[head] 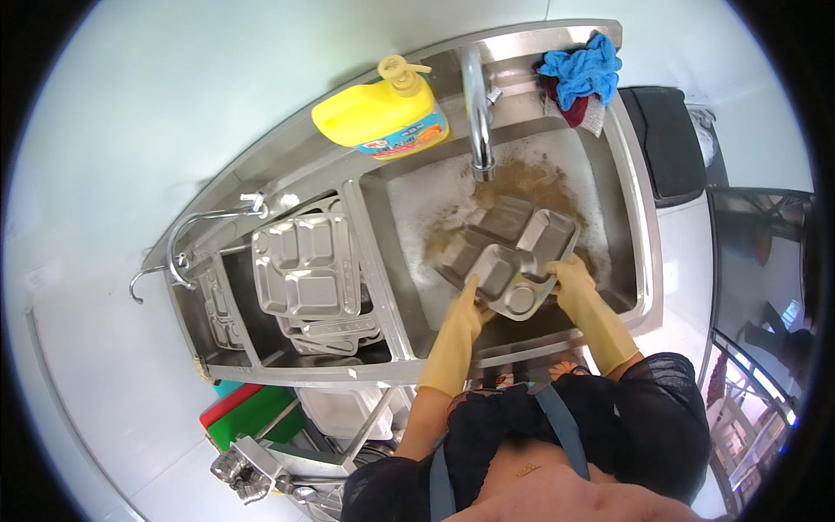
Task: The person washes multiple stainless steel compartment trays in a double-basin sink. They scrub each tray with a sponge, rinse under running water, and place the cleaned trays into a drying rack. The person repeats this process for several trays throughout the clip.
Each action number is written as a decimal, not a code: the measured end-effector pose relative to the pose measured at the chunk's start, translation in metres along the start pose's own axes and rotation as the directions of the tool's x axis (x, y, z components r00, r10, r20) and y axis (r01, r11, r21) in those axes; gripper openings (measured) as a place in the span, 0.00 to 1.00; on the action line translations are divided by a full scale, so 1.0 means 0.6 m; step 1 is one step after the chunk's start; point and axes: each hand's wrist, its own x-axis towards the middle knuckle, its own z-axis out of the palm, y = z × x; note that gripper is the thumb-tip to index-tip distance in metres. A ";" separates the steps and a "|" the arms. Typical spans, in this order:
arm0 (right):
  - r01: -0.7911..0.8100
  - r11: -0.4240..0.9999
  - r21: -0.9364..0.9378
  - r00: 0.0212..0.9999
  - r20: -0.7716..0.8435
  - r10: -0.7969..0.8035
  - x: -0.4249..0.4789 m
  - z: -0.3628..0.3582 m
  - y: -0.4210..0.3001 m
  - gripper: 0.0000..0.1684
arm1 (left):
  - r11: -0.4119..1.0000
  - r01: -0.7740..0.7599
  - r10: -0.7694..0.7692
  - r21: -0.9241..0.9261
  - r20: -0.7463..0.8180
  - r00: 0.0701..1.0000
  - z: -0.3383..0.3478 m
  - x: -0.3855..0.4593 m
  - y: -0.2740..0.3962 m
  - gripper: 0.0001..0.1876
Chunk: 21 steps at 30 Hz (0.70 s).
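Between my two yellow-gloved hands is a stainless steel compartment tray (522, 267), tilted and partly dipped in murky, sudsy water (417, 215). My left hand (464, 310) grips its left edge, thumb on top. On the right edge sits my right hand (571, 280), the thumb over the rim and the other fingers underneath. The large right basin (642, 248) of the steel sink surrounds them. Above the water hangs a chrome faucet (481, 143); I cannot tell whether water runs from it. How much of the tray's far end is submerged is unclear.
Compartment trays (306, 261) are stacked in the middle basin, with more (220, 307) in the left one. A yellow pump bottle (385, 117) and blue cloth (587, 68) rest on the back ledge. A curved faucet (175, 241) reaches over the left basins. Cutting boards (251, 417) stand below.
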 end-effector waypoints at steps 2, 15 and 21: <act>-0.038 0.999 0.036 0.998 0.058 0.036 -0.001 0.001 0.030 0.23 | 0.826 0.193 -0.183 -0.529 0.072 0.980 0.014 0.014 -0.037 0.21; -0.112 0.169 -0.979 0.994 -0.113 0.005 0.245 -0.062 0.093 0.31 | 0.959 -0.188 0.156 -0.211 -0.159 0.975 -0.079 0.021 -0.028 0.18; 0.504 0.467 -0.727 0.773 0.138 -0.619 0.308 -0.107 0.045 0.23 | 0.990 -0.030 0.036 0.137 -0.036 0.999 -0.098 -0.004 -0.042 0.27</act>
